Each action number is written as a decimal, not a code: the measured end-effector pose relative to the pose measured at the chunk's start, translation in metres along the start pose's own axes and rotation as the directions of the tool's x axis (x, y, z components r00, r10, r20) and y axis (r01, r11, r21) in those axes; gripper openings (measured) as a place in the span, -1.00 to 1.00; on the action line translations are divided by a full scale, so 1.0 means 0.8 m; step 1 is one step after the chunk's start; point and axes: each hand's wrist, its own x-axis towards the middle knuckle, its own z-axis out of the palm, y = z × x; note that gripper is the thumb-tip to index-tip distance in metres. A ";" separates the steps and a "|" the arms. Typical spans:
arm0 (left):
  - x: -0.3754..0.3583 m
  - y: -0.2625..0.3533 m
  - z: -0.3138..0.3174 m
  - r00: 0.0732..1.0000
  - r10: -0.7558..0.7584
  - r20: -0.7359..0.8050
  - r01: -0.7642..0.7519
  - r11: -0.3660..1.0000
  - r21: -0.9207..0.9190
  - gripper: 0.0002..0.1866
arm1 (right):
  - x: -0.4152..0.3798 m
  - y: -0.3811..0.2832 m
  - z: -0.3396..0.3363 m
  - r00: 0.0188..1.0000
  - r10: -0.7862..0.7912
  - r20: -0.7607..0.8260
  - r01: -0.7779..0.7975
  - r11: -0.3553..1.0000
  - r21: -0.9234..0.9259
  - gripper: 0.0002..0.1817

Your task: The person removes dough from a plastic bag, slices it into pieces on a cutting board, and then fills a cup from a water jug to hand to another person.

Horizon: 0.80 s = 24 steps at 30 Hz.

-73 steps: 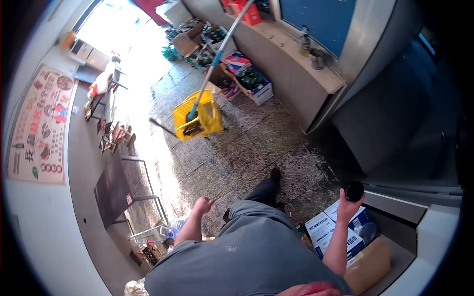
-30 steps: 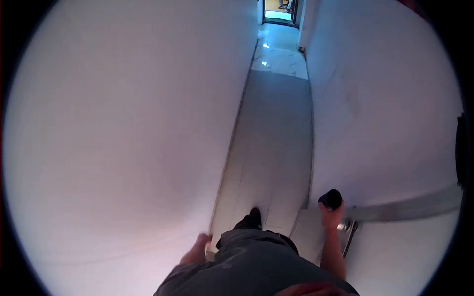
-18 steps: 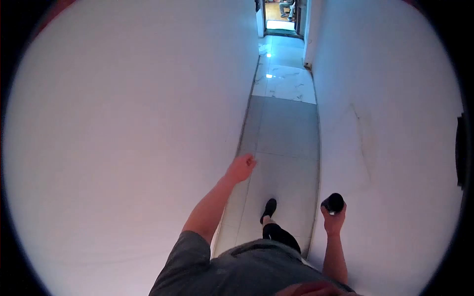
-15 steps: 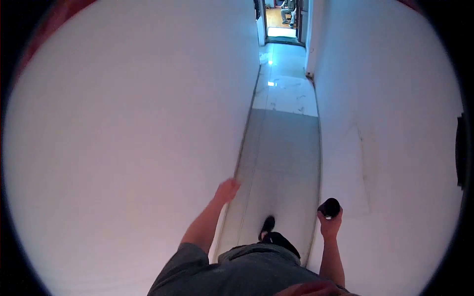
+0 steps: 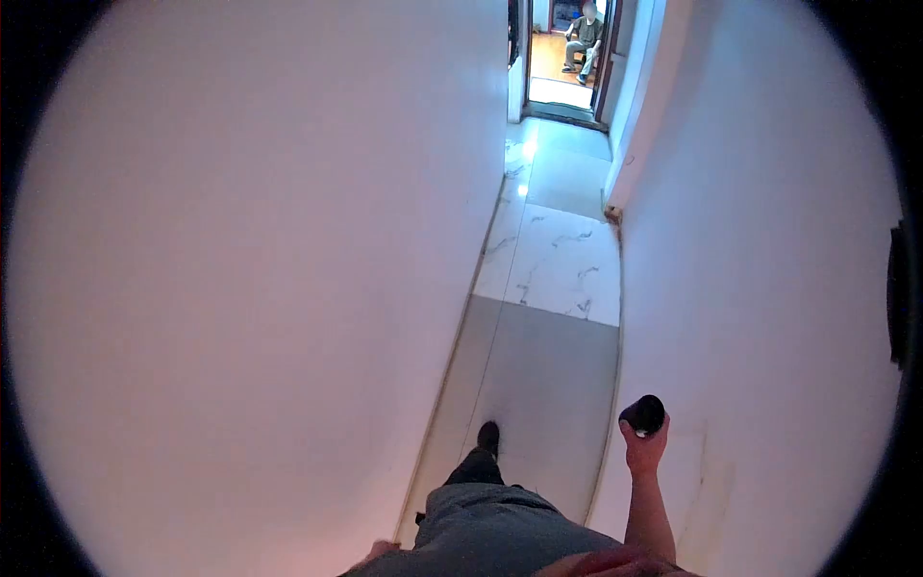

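Observation:
My right hand (image 5: 645, 449) is wrapped round a dark cylindrical object (image 5: 647, 413), held upright beside the right wall. Its top end looks black, and a small bright patch shows at its lower edge. My left hand (image 5: 385, 547) is low by my left side, near the base of the left wall; only a small part of it shows and its fingers cannot be made out.
White walls (image 5: 250, 288) (image 5: 769, 288) flank a narrow corridor. Its floor changes from grey tile (image 5: 548, 375) to marbled tile (image 5: 558, 255). Beyond an open doorway (image 5: 567, 113) a person (image 5: 585, 43) sits. A dark shoe (image 5: 488, 438) shows below.
The doorway and marbled tiles appear nearer. My left hand has swung down and back to my side. A different foot is forward. My right hand still holds the dark object.

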 end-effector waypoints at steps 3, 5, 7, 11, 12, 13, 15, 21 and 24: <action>0.094 0.184 -0.137 0.948 0.289 -0.134 -0.270 0.952 0.143 -0.59 | 0.120 -0.016 0.030 0.999 -0.035 -0.001 0.035 0.999 -0.017 -0.33; 0.146 0.363 -0.282 0.694 0.648 -0.314 -0.486 0.743 0.460 -0.58 | 0.185 -0.022 0.050 0.999 -0.042 -0.004 0.042 0.999 -0.003 -0.32; 0.078 0.568 -0.456 0.657 0.544 -0.522 -0.544 0.821 0.171 -0.55 | 0.262 -0.033 0.075 0.999 -0.035 -0.008 0.035 0.999 0.012 -0.32; 0.066 0.853 -0.667 0.392 0.569 -0.723 -0.830 0.558 -0.010 -0.58 | 0.412 -0.005 0.116 0.999 -0.038 -0.004 0.038 0.999 0.020 -0.30; 0.026 0.905 -0.698 0.329 0.578 -0.746 -0.875 0.484 -0.011 -0.58 | 0.453 0.007 0.124 1.000 -0.021 -0.004 0.021 1.000 0.021 -0.29; 0.036 0.944 -0.716 0.368 0.576 -0.730 -0.856 0.516 -0.024 -0.59 | 0.495 0.017 0.133 1.000 -0.003 -0.005 0.003 1.000 0.028 -0.28; 0.080 1.024 -0.772 0.454 0.563 -0.690 -0.805 0.591 -0.048 -0.60 | 0.613 0.016 0.177 1.000 0.002 0.016 -0.003 1.000 0.031 -0.28; 0.224 0.985 -0.686 0.823 0.432 -0.368 -0.434 0.897 0.082 -0.49 | 0.894 0.008 0.237 0.999 -0.012 0.036 0.011 1.000 0.017 -0.27; 0.246 0.936 -0.649 0.990 0.123 -0.073 -0.121 0.992 0.027 -0.56 | 1.027 0.012 0.274 0.997 -0.069 0.043 0.068 0.997 0.027 -0.29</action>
